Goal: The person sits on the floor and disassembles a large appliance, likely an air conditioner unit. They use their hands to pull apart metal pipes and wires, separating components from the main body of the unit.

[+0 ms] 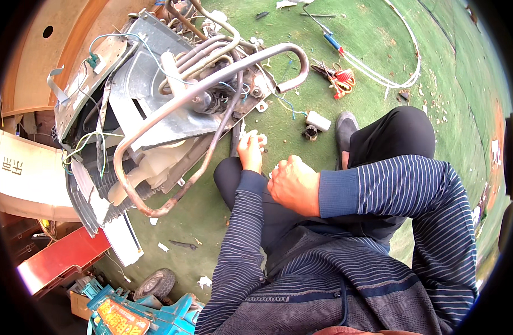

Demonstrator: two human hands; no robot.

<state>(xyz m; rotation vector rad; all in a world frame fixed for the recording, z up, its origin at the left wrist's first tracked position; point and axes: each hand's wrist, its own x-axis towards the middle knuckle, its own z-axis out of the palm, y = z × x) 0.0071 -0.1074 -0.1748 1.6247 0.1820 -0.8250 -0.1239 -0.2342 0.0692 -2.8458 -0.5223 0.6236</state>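
Note:
My left hand (250,152) is closed beside the bent metal pipes, its fingers curled around something small and whitish that I cannot make out. Close to it, above my lap, my right hand (294,184) is clenched, with a bit of white showing at its fingers; what it grips is mostly hidden. Just beyond my left hand lies a dismantled appliance (135,67) of grey sheet metal. A thick bent pipe (173,109) loops over it, and thin loose wires (103,134) hang from it. On the green floor, a white cylinder (318,121) rests next to a small dark part (310,133).
Red-handled scissors (343,84) lie on the green floor (374,50) ahead. A white cable (417,61) curves around a blue-handled tool (332,41). At left are a curved pale panel (36,176) and a red box (66,254). A small wheel (155,283) sits at lower left.

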